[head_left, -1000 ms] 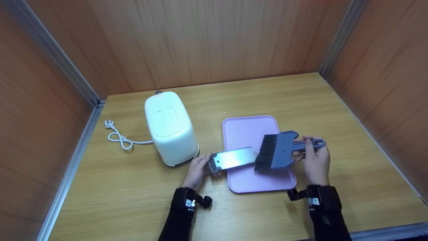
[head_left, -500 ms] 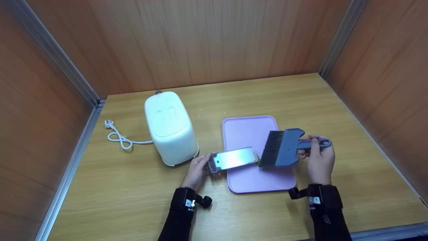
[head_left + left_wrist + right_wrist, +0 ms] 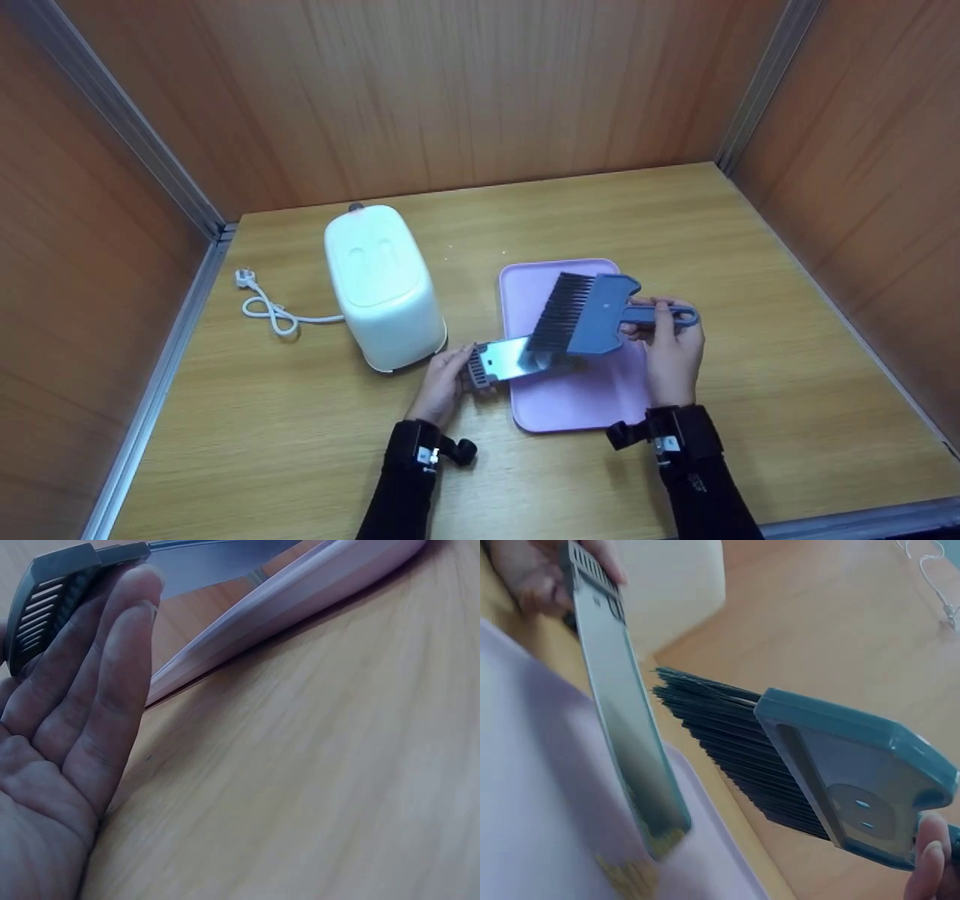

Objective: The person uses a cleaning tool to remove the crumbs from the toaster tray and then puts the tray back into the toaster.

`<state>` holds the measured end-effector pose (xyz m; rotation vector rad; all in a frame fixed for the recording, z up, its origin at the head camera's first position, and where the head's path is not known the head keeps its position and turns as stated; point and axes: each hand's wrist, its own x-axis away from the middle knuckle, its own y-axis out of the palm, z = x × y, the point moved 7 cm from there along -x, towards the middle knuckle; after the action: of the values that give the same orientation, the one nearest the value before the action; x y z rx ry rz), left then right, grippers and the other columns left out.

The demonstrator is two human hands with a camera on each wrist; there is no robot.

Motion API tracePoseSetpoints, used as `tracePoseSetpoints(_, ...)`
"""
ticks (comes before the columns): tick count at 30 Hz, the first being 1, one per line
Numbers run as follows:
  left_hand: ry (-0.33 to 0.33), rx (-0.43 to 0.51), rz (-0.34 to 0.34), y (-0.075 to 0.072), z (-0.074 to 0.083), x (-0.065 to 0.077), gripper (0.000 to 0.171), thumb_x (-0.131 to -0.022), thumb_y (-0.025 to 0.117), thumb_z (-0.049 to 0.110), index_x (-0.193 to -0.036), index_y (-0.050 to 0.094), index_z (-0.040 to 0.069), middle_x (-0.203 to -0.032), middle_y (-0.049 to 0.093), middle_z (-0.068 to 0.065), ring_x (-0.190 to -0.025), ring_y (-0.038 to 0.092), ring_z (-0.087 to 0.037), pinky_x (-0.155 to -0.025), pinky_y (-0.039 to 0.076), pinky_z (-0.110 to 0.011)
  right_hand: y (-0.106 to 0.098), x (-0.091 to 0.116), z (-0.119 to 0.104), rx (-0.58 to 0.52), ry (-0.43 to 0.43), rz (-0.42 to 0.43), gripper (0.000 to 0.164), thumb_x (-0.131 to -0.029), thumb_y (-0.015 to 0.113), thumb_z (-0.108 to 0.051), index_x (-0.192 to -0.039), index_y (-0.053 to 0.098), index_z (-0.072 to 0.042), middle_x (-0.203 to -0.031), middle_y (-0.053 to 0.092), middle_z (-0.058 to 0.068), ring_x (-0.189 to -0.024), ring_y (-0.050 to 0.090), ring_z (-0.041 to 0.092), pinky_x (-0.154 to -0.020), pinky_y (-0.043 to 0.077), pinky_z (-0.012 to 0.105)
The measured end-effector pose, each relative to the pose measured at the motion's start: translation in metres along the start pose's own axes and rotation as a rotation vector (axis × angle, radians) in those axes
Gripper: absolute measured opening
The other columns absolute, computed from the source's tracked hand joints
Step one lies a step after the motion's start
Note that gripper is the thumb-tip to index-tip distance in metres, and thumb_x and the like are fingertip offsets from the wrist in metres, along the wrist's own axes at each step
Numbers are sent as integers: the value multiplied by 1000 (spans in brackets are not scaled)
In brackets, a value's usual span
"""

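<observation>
The metal tray [image 3: 504,360] reaches rightward above the left part of the purple tray [image 3: 570,405], its slotted grey end pinched between the thumb and fingers of the left hand [image 3: 437,388]. The right hand [image 3: 675,356] is clamped on the handle of the blue brush [image 3: 600,315], whose dark bristles overlap the metal tray in the head view; the right wrist view suggests a slight gap, so contact is uncertain.

Yellowish crumbs [image 3: 630,879] lie on the purple tray beneath the metal tray's right end, with more at that end. A hard flick could scatter them past the rim onto the table [image 3: 750,262], and a stroke toward the left would likely throw them at the left hand. Because the metal tray is held at one end only, firm brush pressure might twist it.

On the left, the white appliance [image 3: 386,285] stands just beyond the left hand, limiting elbow and tray movement that way. The widest room lies right of the purple tray, up to the right wall [image 3: 885,150].
</observation>
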<state>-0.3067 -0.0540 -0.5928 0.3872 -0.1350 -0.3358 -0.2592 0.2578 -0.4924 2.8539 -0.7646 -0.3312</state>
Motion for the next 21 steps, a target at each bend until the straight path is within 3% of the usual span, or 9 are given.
tracePoseSetpoints(6,3,11,-6,0,0,0,39,-103,50,28,-117,62,-7,-95,73,-14,-78,71,-22,-67,61,-37,27,12,19,0,92,-64,26,-106,45,-27,-114,50,-2,-115,69,15,-74,69,20,-73,59,30)
tracePoseSetpoints(13,21,26,-19,1,1,0,36,-105,47,25,-113,64,-6,-93,74,-13,-76,71,-22,-66,61,-37,46,20,25,-68,19,-129,24,-105,47,-22,-112,53,1,-113,69,18,-71,70,20,-71,60,35)
tracePoseSetpoints(21,33,24,-31,2,1,1,40,-105,46,26,-117,62,-9,-88,74,-12,-70,71,-21,-65,60,-35,46,23,29,22,-8,-149,25,-105,48,-23,-114,52,0,-111,69,15,-73,70,24,-74,59,42)
